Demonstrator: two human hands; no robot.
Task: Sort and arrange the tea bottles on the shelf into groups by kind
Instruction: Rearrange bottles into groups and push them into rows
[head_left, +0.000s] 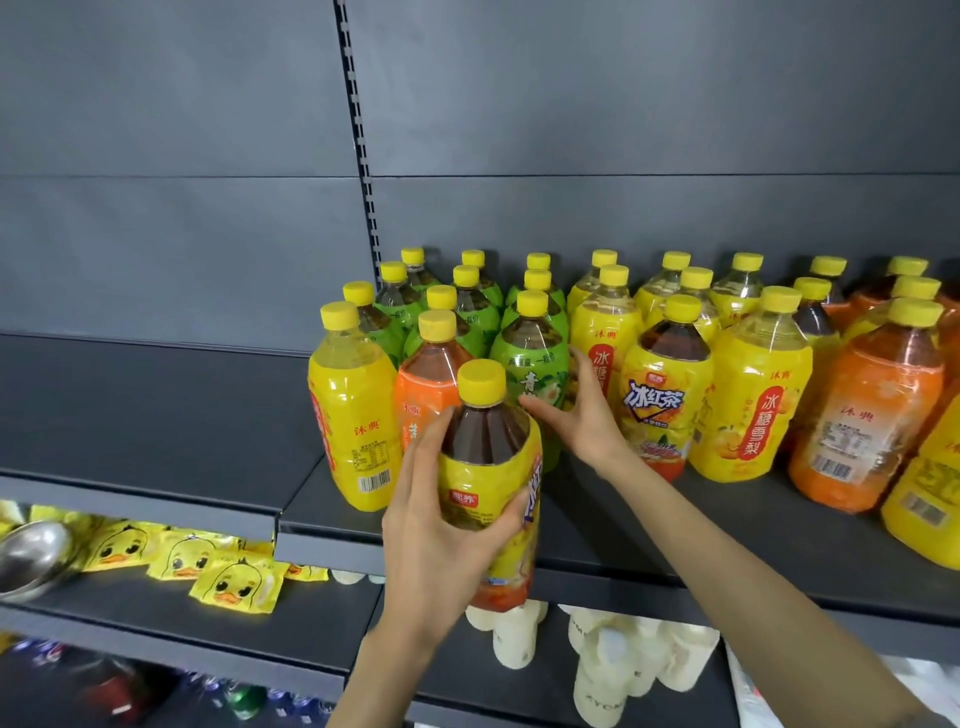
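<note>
My left hand (441, 525) grips a yellow-labelled iced black tea bottle (488, 467) with dark liquid, held in front of the shelf edge. My right hand (576, 415) rests with spread fingers against a green-labelled tea bottle (530, 358) in the front row. To its left stand an orange-labelled bottle (426, 379) and a yellow pear drink bottle (353, 415). To its right are another iced black tea bottle (667, 389), a yellow pear bottle (748, 400) and an orange bottle (872, 415). Several green and yellow bottles fill the rows behind.
The dark grey shelf (727, 540) has bare room on its left section (156, 405). Below, yellow duck-print packets (234, 577) and a steel bowl (31, 556) lie on the left, white bottles (613, 654) on the right.
</note>
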